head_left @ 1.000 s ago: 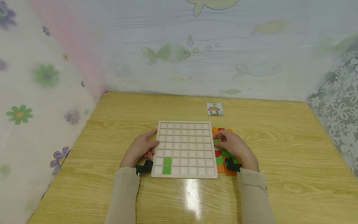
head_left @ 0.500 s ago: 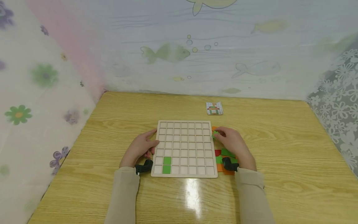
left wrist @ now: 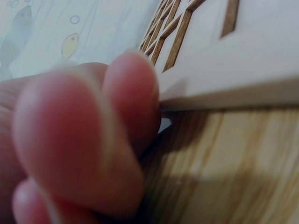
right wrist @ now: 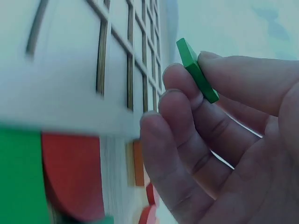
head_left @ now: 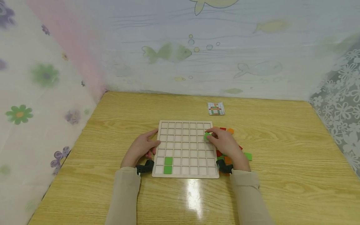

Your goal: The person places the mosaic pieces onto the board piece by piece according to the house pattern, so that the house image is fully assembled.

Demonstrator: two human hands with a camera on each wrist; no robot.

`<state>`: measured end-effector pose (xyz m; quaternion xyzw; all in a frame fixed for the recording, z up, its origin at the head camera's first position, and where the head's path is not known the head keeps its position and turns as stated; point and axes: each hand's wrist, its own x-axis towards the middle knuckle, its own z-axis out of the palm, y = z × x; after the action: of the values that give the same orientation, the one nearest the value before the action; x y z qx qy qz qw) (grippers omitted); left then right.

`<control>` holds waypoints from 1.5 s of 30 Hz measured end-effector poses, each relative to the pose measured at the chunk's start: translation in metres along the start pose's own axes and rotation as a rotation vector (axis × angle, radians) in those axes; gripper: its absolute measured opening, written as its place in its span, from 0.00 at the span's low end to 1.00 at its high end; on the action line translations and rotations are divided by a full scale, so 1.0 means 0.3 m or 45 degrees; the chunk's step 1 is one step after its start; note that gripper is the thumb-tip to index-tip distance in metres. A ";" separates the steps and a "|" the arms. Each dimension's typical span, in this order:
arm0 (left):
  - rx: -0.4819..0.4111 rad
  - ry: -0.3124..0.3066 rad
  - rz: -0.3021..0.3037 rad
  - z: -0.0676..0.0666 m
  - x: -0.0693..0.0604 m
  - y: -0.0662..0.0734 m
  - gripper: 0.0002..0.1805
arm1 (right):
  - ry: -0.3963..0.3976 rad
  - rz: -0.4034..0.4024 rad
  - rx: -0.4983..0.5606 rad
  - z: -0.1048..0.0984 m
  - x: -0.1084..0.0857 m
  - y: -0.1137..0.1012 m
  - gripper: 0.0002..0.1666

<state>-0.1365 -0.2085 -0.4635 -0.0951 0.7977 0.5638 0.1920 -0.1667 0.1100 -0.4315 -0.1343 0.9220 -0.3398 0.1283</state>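
A pale wooden grid board (head_left: 185, 154) lies on the table, with two green squares (head_left: 168, 161) in its lower left cells, one above the other. My left hand (head_left: 142, 147) rests at the board's left edge, thumb on the rim; in the left wrist view the fingers (left wrist: 70, 140) are beside the board's side (left wrist: 233, 95). My right hand (head_left: 226, 145) is over the board's right edge and pinches a green piece (head_left: 207, 136) between thumb and fingers. The right wrist view shows that green piece (right wrist: 197, 71) tilted, held clear of the grid (right wrist: 117, 60).
Loose orange (head_left: 230, 131), red (head_left: 218, 153) and green pieces (head_left: 248, 156) lie right of the board, partly hidden under my right hand and wrist. A small card with a coloured grid picture (head_left: 216, 108) lies behind the board. A patterned wall covering stands behind the table.
My right hand has taken the green piece from the loose pieces and moved left with it, over the board's right edge. A green piece at the far right is now uncovered. The left hand has stayed put.
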 end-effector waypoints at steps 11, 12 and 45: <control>-0.023 -0.010 -0.006 0.002 -0.002 0.004 0.32 | -0.081 -0.010 0.002 0.048 0.006 -0.046 0.17; -0.023 -0.010 -0.004 0.002 -0.003 0.005 0.32 | -0.083 -0.015 -0.001 0.051 0.006 -0.050 0.17; -0.002 -0.019 0.028 -0.004 -0.003 -0.001 0.33 | -0.102 -0.178 -0.107 0.148 0.016 -0.144 0.16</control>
<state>-0.1358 -0.2097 -0.4630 -0.0824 0.7968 0.5671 0.1916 -0.1497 0.0504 -0.4364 -0.2169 0.9180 -0.3032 0.1353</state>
